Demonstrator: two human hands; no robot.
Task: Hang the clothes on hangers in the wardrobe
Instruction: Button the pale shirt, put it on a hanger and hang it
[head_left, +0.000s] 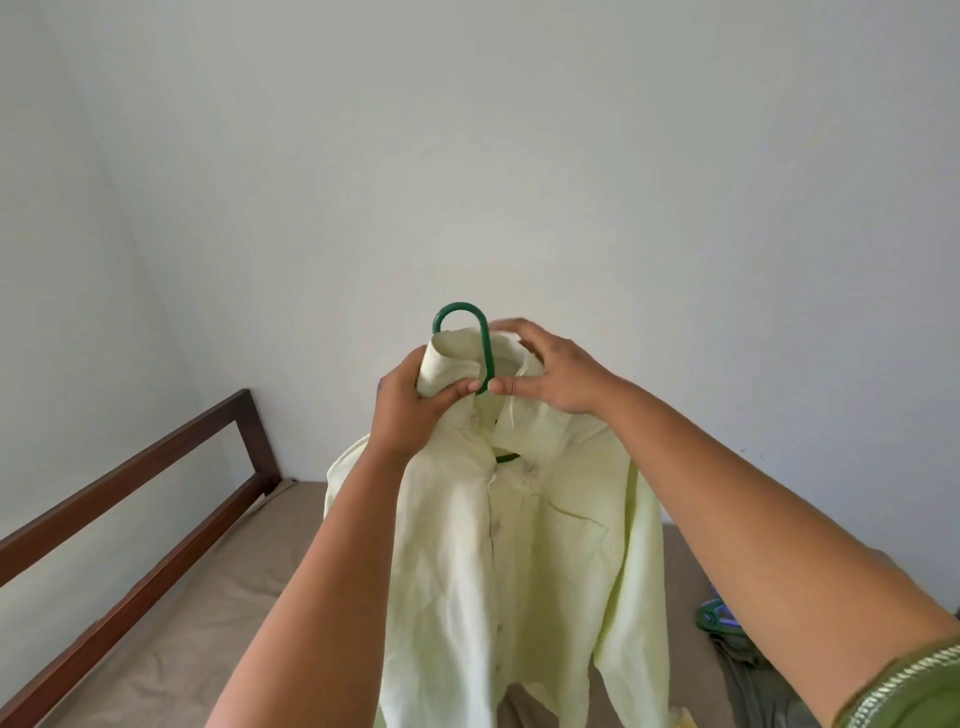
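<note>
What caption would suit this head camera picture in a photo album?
Both hands, left and right, hold the collar of a pale yellow shirt on a green hanger above a bed.

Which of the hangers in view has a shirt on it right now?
The green hanger held up by both hands, its hook poking out of the pale yellow shirt's collar. The other hangers lie bare on the bed at right.
</note>
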